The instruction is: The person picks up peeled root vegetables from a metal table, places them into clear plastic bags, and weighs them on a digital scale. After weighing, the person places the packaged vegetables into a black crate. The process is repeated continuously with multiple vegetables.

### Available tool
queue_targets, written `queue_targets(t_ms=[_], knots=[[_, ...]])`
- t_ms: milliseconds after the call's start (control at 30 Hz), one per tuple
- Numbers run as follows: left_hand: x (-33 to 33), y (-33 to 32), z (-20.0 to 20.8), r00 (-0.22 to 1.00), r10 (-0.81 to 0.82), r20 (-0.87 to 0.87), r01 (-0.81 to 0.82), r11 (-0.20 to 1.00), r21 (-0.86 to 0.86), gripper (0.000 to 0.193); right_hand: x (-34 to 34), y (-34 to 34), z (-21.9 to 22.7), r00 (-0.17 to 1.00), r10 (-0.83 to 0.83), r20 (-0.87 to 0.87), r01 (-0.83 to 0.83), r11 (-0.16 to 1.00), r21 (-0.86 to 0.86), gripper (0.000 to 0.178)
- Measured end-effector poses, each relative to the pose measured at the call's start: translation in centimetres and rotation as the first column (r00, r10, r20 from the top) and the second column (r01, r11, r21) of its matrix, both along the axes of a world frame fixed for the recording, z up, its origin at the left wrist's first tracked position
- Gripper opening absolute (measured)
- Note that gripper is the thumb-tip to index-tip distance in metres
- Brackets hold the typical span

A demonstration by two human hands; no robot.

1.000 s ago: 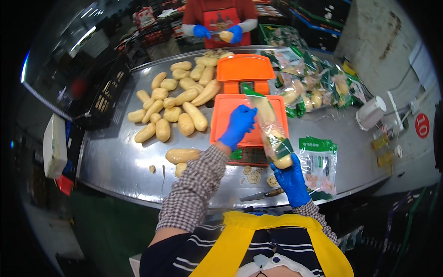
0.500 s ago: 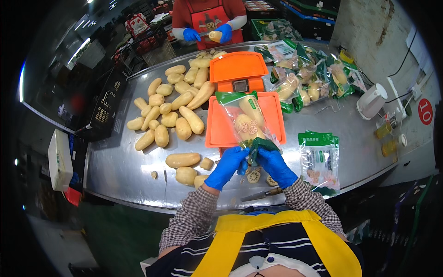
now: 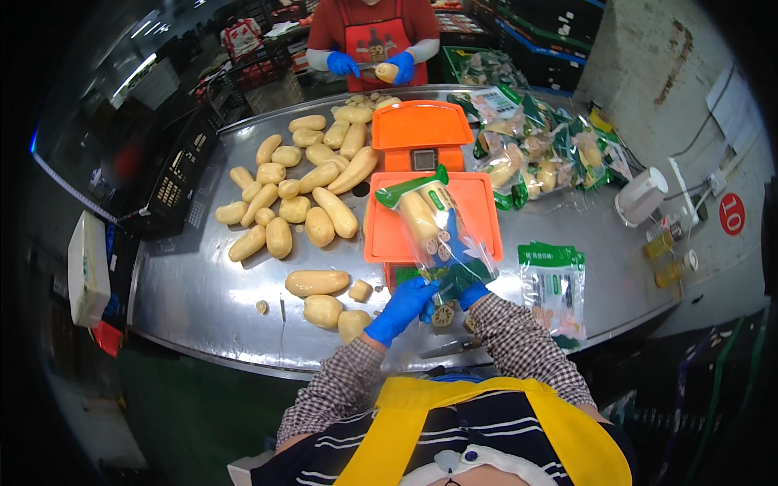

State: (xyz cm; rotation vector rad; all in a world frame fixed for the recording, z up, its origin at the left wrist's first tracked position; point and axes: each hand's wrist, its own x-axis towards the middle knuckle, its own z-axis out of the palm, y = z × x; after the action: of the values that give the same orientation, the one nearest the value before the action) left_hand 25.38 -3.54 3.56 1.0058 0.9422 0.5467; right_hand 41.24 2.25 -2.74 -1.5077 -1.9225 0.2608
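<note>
A clear bag with green ends (image 3: pixel 478 235) holds pale lotus root pieces (image 3: pixel 419 217) and lies tilted over the scale's orange tray (image 3: pixel 389 233). My left hand (image 3: pixel 403 309), in a blue glove, is closed on the bag's near edge. My right hand (image 3: pixel 463 247), gloved too, shows through the clear film with its fingers stretched toward the lotus root; whether it is inside or underneath the bag I cannot tell. Below the bag lies a cut lotus root end (image 3: pixel 442 315), with a knife (image 3: pixel 448 349) close to my right sleeve.
Loose lotus roots (image 3: pixel 320 223) cover the left of the metal table (image 3: pixel 203 300). Filled bags (image 3: pixel 539 154) are heaped at the far right, and flat bags (image 3: pixel 553 287) lie near right. A white kettle (image 3: pixel 642 197) stands by the wall. Across the table a person (image 3: pixel 373 40) holds lotus root.
My right hand has gone from the bag's near edge to reach far up along it, now seen through the film. The bag has turned slightly; my left hand still grips its edge.
</note>
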Motion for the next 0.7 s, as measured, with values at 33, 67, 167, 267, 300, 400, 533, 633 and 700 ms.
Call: queue_targets(t_ms=[33, 67, 167, 267, 300, 400, 533, 633, 700], knots=[[0.2, 0.0, -0.1, 1.000, 0.023, 0.017, -0.022, 1.000, -0.020, 0.033, 0.3, -0.1, 0.0, 1.000, -0.001, -0.014, 0.001, 1.000, -0.011, 0.031], [0.4, 0.0, -0.4, 0.999, 0.040, 0.034, -0.038, 0.998, -0.042, 0.035, 0.9, -0.4, 0.0, 0.999, 0.004, -0.035, -0.005, 1.000, -0.024, 0.031], [0.1, 0.2, -1.7, 0.999, -0.037, -0.021, 0.034, 0.992, -0.120, 0.056, 2.6, -5.9, 0.1, 0.963, 0.037, -0.266, -0.068, 0.992, -0.108, 0.031], [1.2, 1.8, -3.5, 0.994, -0.108, -0.035, 0.094, 0.954, -0.285, 0.069, 2.5, -15.7, 6.7, 0.875, -0.349, -0.334, 0.217, 0.902, -0.374, 0.034], [1.6, 2.2, -2.9, 0.992, -0.125, 0.017, 0.126, 0.960, -0.251, 0.068, 2.9, -18.8, 6.0, 0.809, -0.432, -0.398, 0.277, 0.878, -0.391, 0.031], [2.7, 5.0, -3.8, 0.979, 0.036, 0.201, -0.026, 0.998, -0.055, 0.044, 3.4, -26.7, 4.4, 0.498, -0.651, -0.573, 0.311, 0.751, -0.583, 0.028], [7.6, 4.4, 6.0, 0.981, -0.015, 0.192, -0.051, 0.941, 0.334, 0.032, 4.8, -33.3, 4.1, 0.242, -0.716, -0.655, 0.544, 0.659, -0.520, 0.027], [11.0, -0.2, 12.4, 0.955, -0.240, 0.172, 0.140, 0.881, 0.452, 0.038, 7.2, -34.5, 6.7, 0.273, -0.611, -0.743, 0.602, 0.711, -0.364, 0.037], [13.5, -4.2, 12.5, 0.928, -0.351, 0.126, 0.197, 0.748, 0.634, 0.036, 9.1, -34.8, 9.2, 0.421, -0.530, -0.736, 0.618, 0.762, -0.195, 0.058]])
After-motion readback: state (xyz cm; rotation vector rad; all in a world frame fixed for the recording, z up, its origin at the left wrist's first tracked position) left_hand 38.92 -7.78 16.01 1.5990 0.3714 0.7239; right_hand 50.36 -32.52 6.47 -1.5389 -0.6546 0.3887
